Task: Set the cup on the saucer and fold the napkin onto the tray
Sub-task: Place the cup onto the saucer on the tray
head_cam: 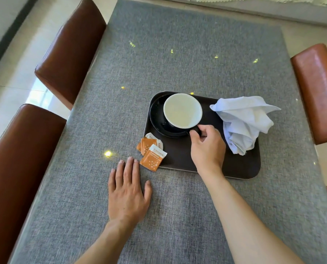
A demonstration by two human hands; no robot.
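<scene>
A dark cup [182,111] with a pale inside sits over the black saucer [157,119] at the left end of the dark brown tray [240,168]. My right hand [206,147] pinches the cup's handle at its near right side. A crumpled light blue napkin [242,121] lies on the tray's right part, its far corner hanging past the tray's edge. My left hand [128,191] rests flat on the table, fingers apart, just left of the tray and holding nothing.
Two orange sachets [151,151] lie at the tray's near left edge, close to my left fingertips. The grey table [178,54] has brown chairs [69,46] on the left and an orange-brown chair [319,88] on the right.
</scene>
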